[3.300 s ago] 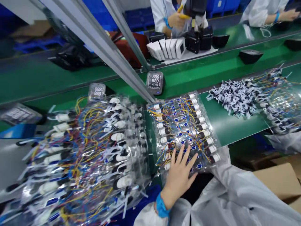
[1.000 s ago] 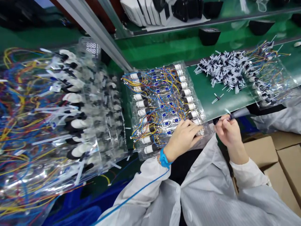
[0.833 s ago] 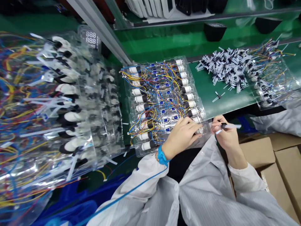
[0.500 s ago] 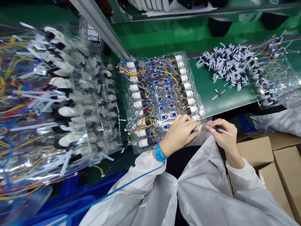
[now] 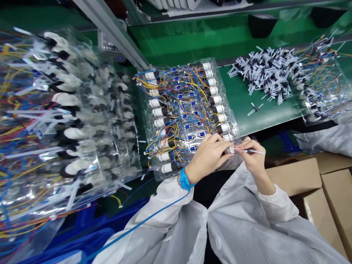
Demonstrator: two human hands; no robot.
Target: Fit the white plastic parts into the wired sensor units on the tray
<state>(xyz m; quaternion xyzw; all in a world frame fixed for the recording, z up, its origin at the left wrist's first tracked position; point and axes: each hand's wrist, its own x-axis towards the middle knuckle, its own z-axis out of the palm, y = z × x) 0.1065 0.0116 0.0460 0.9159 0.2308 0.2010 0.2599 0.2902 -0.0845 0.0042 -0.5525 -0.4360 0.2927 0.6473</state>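
My left hand (image 5: 206, 156), wearing a blue wrist strap (image 5: 184, 179), is closed at the lower right corner of a clear plastic tray (image 5: 202, 141). Thumb and fingers pinch a white cylindrical part (image 5: 230, 149) there. My right hand (image 5: 254, 157) is closed in a pinch right beside it, its fingertips meeting the part's end. From that grip a thin white strip (image 5: 256, 151) sticks out to the right; its inner end is hidden by the fingers. Rows of white-and-black cylinders (image 5: 216, 100) with coloured wires and small blue components (image 5: 191, 94) fill the tray.
A pile of black pieces with white strips (image 5: 271, 71) lies on the green bench, one loose piece (image 5: 255, 107) before it. Another wired tray (image 5: 327, 91) is at right. Stacked filled trays (image 5: 90, 121) stand left, cardboard boxes (image 5: 294, 178) lower right, a metal post (image 5: 115, 36) behind.
My right hand has moved left with the white strip, up to the white cylindrical part. My left hand has stayed at the tray corner. The view has shifted slightly.
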